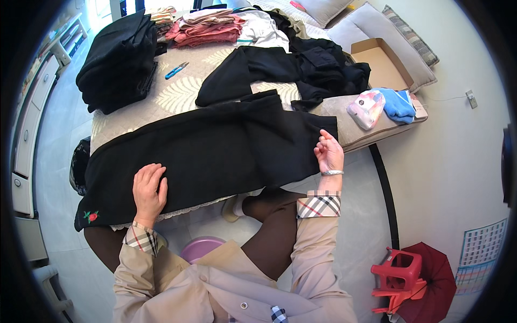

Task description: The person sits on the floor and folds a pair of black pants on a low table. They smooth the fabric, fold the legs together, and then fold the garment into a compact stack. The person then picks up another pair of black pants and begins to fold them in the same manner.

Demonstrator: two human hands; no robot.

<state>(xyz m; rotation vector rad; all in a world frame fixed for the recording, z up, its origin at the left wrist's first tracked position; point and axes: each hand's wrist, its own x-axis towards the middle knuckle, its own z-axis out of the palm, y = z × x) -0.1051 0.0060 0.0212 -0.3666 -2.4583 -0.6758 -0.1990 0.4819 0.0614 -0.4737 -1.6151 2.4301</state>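
A pair of black trousers (210, 149), folded lengthwise, lies across the front of the bed, its waist end to the right. Red rose embroidery (93, 217) with green leaves marks the lower leg at the left. My left hand (149, 191) rests palm down on the trouser leg with nothing in its grasp. By the waist end is my right hand (329, 151), palm turned up and fingers loosely curled; whether it pinches any fabric I cannot tell. Behind these trousers, another black garment (242, 70) lies crumpled, running into a dark heap (331, 64).
A tall stack of black garments (117, 60) stands back left, near blue thread snips (176, 70). Folded pink clothes (206, 28) lie farther back. To the right are an open cardboard box (379, 66), a blue cloth (398, 105) and red plastic stools (398, 270). A purple basin (200, 247) sits below.
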